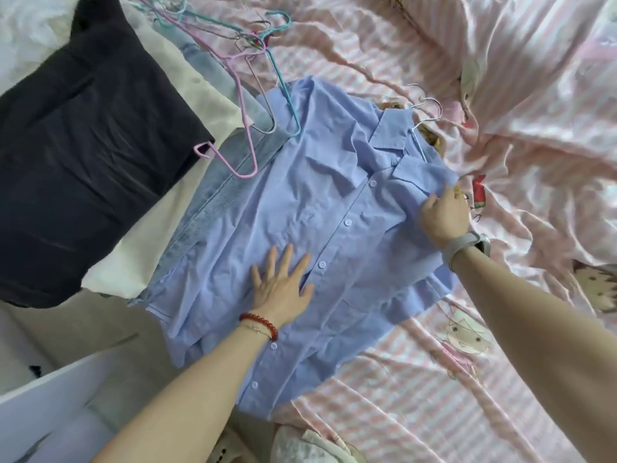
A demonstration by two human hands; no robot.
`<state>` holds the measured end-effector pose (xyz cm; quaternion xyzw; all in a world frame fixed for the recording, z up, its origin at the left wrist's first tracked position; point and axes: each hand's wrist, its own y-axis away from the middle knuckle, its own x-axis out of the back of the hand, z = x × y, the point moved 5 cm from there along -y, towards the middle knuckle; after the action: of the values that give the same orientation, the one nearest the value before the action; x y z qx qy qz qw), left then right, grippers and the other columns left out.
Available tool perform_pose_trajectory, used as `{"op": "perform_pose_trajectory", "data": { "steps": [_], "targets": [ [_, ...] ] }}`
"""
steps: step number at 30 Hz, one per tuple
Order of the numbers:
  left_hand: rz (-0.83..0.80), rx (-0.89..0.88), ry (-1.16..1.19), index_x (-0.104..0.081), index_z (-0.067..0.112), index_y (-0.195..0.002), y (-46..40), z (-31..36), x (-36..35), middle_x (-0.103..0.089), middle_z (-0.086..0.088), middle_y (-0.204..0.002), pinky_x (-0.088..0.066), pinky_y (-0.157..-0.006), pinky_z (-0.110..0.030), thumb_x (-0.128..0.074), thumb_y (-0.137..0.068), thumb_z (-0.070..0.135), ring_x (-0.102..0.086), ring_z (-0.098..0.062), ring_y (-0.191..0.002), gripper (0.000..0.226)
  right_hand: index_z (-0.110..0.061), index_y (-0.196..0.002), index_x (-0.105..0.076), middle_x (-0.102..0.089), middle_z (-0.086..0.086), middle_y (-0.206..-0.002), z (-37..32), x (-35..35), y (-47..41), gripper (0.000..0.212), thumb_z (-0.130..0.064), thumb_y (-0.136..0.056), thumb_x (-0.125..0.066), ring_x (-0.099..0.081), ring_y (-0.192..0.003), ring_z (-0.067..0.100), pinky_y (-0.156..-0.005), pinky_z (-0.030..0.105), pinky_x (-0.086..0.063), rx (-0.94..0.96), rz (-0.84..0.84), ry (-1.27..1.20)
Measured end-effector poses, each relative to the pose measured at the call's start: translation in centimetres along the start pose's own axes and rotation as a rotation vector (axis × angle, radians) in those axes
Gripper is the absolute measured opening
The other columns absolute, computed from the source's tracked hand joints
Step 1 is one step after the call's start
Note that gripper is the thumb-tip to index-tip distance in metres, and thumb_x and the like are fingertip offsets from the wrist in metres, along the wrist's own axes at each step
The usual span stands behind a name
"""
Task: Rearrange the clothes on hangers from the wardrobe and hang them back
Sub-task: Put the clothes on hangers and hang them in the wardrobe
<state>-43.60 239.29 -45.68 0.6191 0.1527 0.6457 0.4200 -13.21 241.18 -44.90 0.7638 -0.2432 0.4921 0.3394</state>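
One blue shirt (300, 208) lies buttoned on the pink striped bed sheet (434, 379), partly over a stack of three garments at its left edge. The left hand (280, 285) presses it flat with spread fingers; the right hand (444, 215) pinches its shoulder. Several loose wire hangers (253, 61) lie above.

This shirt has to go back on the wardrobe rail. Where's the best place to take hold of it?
Grip the white hanger's hook, which sticks out past the blue shirt's collar, coming from the collar end. The shirt lies flat and buttoned on the hanger, so it should lift together.
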Motion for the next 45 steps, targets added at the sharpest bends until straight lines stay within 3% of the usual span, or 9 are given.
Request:
{"op": "perform_pose_trajectory", "data": {
  "steps": [12,18,23,27,31,33,37,40,45],
  "targets": [
    [-0.117,0.011,-0.025,0.002,0.04,-0.145,-1.0,-0.2,-0.3,0.015,0.005,-0.155,0.0,-0.115,-0.048,-0.021,-0.099,0.045,0.014,-0.022,-0.142,0.052,-0.004,-0.129,-0.039,-0.039,0.028,-0.133,0.2,-1.5,-2.4,0.049,-0.036,-0.092,-0.041,-0.033,-0.127,0.039,-0.104,0.046,-0.026,-0.185,-0.146,-0.064],
    [-0.108,0.015,0.038,-0.013,0.034,-0.147,-1.4,-0.2,0.6,0.001,0.002,-0.157,-0.008,-0.115,-0.043,-0.029,-0.099,0.039,0.004,-0.023,-0.143,0.05,-0.003,-0.108,-0.053,-0.055,0.021,-0.114,-0.6,0.9,0.1,0.036,-0.033,-0.092,-0.04,-0.051,-0.106,0.037,-0.084,0.04,-0.038,-0.094,0.007,-0.262],
    [0.301,-0.145,0.196,-0.046,0.006,-0.133,-1.2,2.2,6.4,-0.044,-0.016,-0.138,-0.034,-0.104,-0.041,-0.032,-0.091,0.034,-0.04,-0.03,-0.128,0.053,-0.012,-0.075,-0.045,-0.054,0.016,-0.089,2.4,1.4,5.7,0.039,-0.047,-0.09,-0.043,-0.051,-0.088,0.034,-0.071,0.039,-0.036,-0.043,0.08,-0.311],
    [0.698,-0.34,0.089,-0.042,0.004,-0.136,-0.7,5.9,12.4,-0.042,-0.021,-0.139,-0.034,-0.102,-0.048,-0.034,-0.087,0.029,-0.04,-0.038,-0.128,0.055,-0.004,-0.069,-0.051,-0.047,0.01,-0.075,5.1,2.6,9.9,0.042,-0.04,-0.091,-0.047,-0.053,-0.07,0.036,-0.058,0.034,-0.031,0.089,0.112,-0.309],
    [0.484,-0.401,-0.107,-0.011,0.024,-0.148,-0.9,10.0,13.4,-0.01,-0.002,-0.156,0.001,-0.112,-0.049,-0.024,-0.093,0.047,0.0,-0.025,-0.144,0.061,-0.007,-0.057,-0.049,-0.048,0.009,-0.065,6.7,5.3,12.2,0.049,-0.048,-0.084,-0.04,-0.05,-0.05,0.033,-0.046,0.028,-0.029,0.177,0.23,-0.246],
    [0.342,-0.4,-0.187,-0.015,0.028,-0.147,-0.8,11.2,12.2,-0.02,0.003,-0.154,0.009,-0.11,-0.053,-0.027,-0.098,0.043,-0.003,-0.02,-0.144,0.053,-0.009,-0.054,-0.049,-0.048,0.009,-0.062,7.2,6.7,12.9,0.048,-0.046,-0.083,-0.043,-0.049,-0.045,0.032,-0.043,0.026,-0.028,0.213,0.283,-0.193],
    [0.319,-0.42,-0.077,-0.051,0.017,-0.113,1.8,12.2,11.4,-0.058,-0.004,-0.109,-0.026,-0.102,-0.044,-0.032,-0.099,0.036,-0.051,-0.026,-0.109,0.03,-0.009,-0.052,-0.051,-0.053,0.008,-0.066,8.7,8.3,13.9,0.048,-0.047,-0.081,-0.045,-0.05,-0.045,0.029,-0.046,0.025,-0.026,0.186,0.345,-0.128],
    [0.287,-0.374,-0.007,-0.051,0.013,-0.101,4.7,11.9,10.7,-0.062,-0.011,-0.103,-0.035,-0.071,-0.037,-0.033,-0.099,0.036,-0.054,-0.034,-0.1,0.029,-0.006,-0.059,-0.058,-0.057,0.011,-0.073,8.8,9.1,14.2,0.043,-0.042,-0.08,-0.045,-0.055,-0.061,0.032,-0.061,0.033,-0.034,0.172,0.365,-0.172],
    [0.258,-0.257,0.076,-0.051,0.013,-0.1,8.9,7.3,9.7,-0.063,-0.017,-0.103,-0.039,-0.071,-0.041,-0.033,-0.099,0.038,-0.053,-0.04,-0.099,0.03,-0.007,-0.071,-0.062,-0.059,0.01,-0.076,4.7,8.7,14.5,0.04,-0.041,-0.081,-0.043,-0.055,-0.074,0.033,-0.076,0.033,-0.027,0.343,0.296,-0.161]
  ]
}}
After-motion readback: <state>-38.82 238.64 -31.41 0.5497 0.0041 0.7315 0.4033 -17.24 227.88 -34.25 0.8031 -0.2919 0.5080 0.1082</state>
